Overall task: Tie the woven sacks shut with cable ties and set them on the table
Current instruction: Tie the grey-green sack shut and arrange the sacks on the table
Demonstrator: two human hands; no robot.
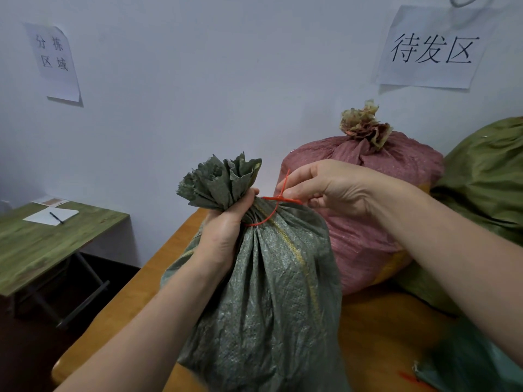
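Note:
A grey-green woven sack (266, 292) stands upright on the orange wooden table (382, 329). My left hand (226, 224) grips its gathered neck just below the ruffled top. A red cable tie (271, 206) is looped round that neck. My right hand (331, 188) pinches the tie beside its head, and the tie's free tail sticks up past my fingers. Behind stands a pink woven sack (368, 207), its neck bunched and tied at the top.
An olive-green sack (486, 176) lies at the right against the wall. Another greenish sack (467, 363) and a loose red tie (410, 377) lie at the lower right. A small green folding table (42, 241) with paper and a pen stands left. Two paper signs hang on the wall.

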